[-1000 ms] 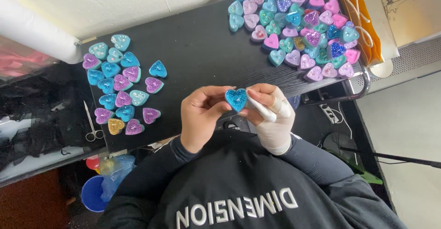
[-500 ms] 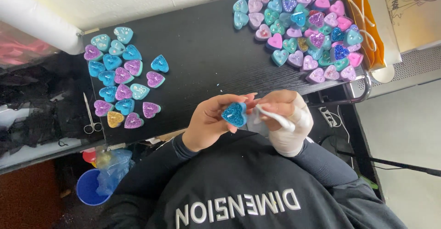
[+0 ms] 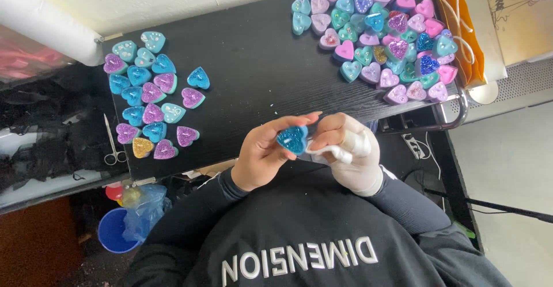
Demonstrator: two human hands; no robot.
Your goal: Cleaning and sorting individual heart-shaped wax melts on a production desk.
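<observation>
Glitter covers the face of the blue heart piece [image 3: 292, 139], which sits just below the middle of the frame, over the near edge of the black table [image 3: 253, 68] and above the person's dark sweatshirt. In the picture the bare hand [image 3: 262, 154] appears left of centre and the white-gloved hand [image 3: 351, 151] right of centre; since the head camera seems to show the scene upside down, I take the bare one for the right hand and the gloved one for the left, though that is a judgement. The bare hand pinches the heart by its edges between thumb and fingers, the other fingers loosely extended. The gloved hand is curled around a slim white tool [image 3: 325, 149] whose tip meets the heart's side. The heart looks small, hard and light, probably cast resin, so it should be stiff and not crush; its smooth rim may be slippery, and the sparkly face could scuff, so the side walls seem the best place to grip. A sorted group of hearts [image 3: 151, 97] lies at the left of the frame, a bigger heap of hearts [image 3: 380, 33] at the upper right, and small scissors [image 3: 111, 143] lie at the far left.
</observation>
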